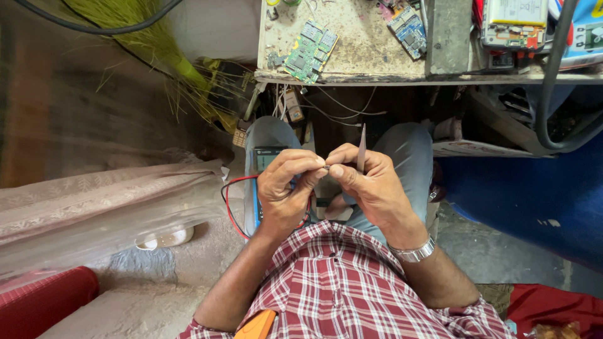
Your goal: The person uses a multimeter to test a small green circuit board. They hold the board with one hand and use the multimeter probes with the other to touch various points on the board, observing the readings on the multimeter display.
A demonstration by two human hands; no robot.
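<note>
Two hands: meet over the lap, fingertips touching.
Left hand (286, 188): pinches a tiny metal part (326, 167).
Right hand (367, 182): pinches the same part; also grips upright tweezers (361, 148).
Lap: blue multimeter (260, 182), red lead (231, 210).
Bench: green circuit board (310, 53).

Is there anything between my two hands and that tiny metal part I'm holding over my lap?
Nothing visible is in the way. The left hand and right hand both pinch the tiny metal part directly at their fingertips. The right hand also holds tweezers, which point upward, away from the part.
</note>
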